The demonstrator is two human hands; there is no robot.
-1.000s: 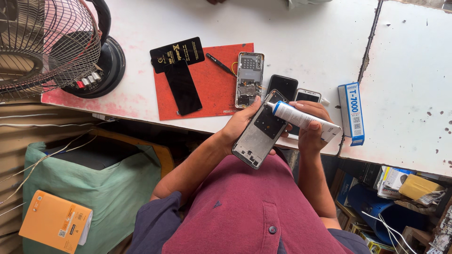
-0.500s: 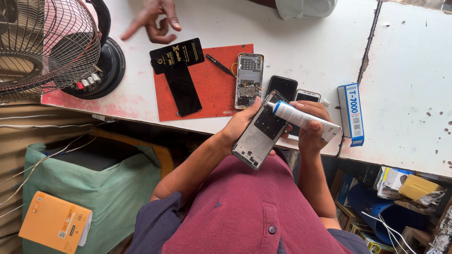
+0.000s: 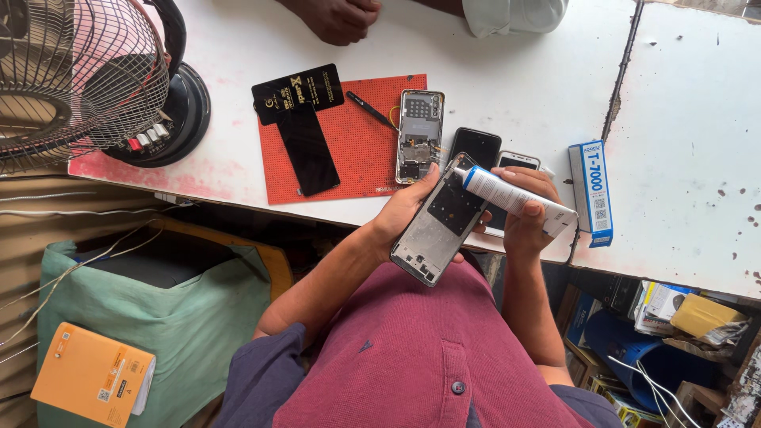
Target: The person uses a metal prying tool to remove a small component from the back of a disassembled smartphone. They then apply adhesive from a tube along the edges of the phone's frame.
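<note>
Over the near edge of the white tabletop (image 3: 507,71), the left hand (image 3: 408,208) grips a bare phone frame (image 3: 437,226) from its left side, tilted over the person's lap. The right hand (image 3: 529,212) is wrapped around a white glue tube (image 3: 515,196), its nozzle touching the frame's far end. Just beyond lie two dark phones (image 3: 476,147), an opened phone (image 3: 419,135) on a red mat (image 3: 361,154), and a blue-and-white glue box (image 3: 590,192) to the right.

On the table (image 3: 515,71), a fan (image 3: 87,79) stands left of the mat (image 3: 365,150); a box (image 3: 591,192) lies right.
</note>
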